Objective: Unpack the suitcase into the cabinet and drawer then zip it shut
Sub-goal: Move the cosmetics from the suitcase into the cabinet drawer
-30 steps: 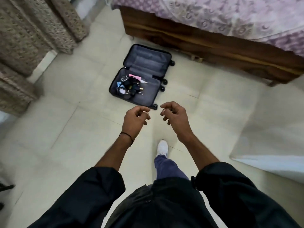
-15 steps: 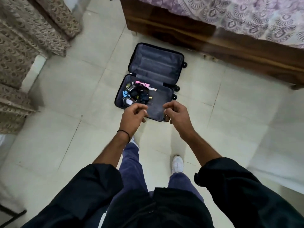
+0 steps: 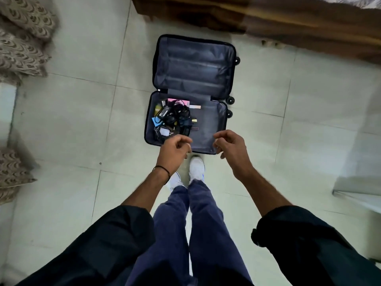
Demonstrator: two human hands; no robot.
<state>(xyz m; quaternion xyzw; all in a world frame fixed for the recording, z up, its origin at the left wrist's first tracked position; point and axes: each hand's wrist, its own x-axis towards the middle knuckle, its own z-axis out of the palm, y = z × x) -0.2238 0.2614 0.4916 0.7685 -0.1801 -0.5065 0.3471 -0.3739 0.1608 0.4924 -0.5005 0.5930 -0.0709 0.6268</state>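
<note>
A small black suitcase (image 3: 208, 124) lies open flat on the tiled floor, with grey lining and its lid (image 3: 193, 67) folded back towards the bed. In the left part of its near half sits a tangle of black cables and chargers (image 3: 175, 118) with a pink paper (image 3: 178, 101), a blue paper and a white plug (image 3: 164, 132). My left hand (image 3: 174, 150) hovers over the suitcase's near edge, fingers loosely curled, holding nothing. My right hand (image 3: 232, 147) hovers beside it, also loosely curled and holding nothing.
A dark wooden bed frame (image 3: 268, 19) runs along the top, just past the suitcase lid. Patterned curtains (image 3: 22, 44) hang at the left. A white panel (image 3: 358, 195) juts in at the right. My feet in white shoes (image 3: 196, 168) stand right in front of the suitcase.
I have walked up to the suitcase, which now lies close below me. Both hands stay raised in front of me, now over its near edge.
</note>
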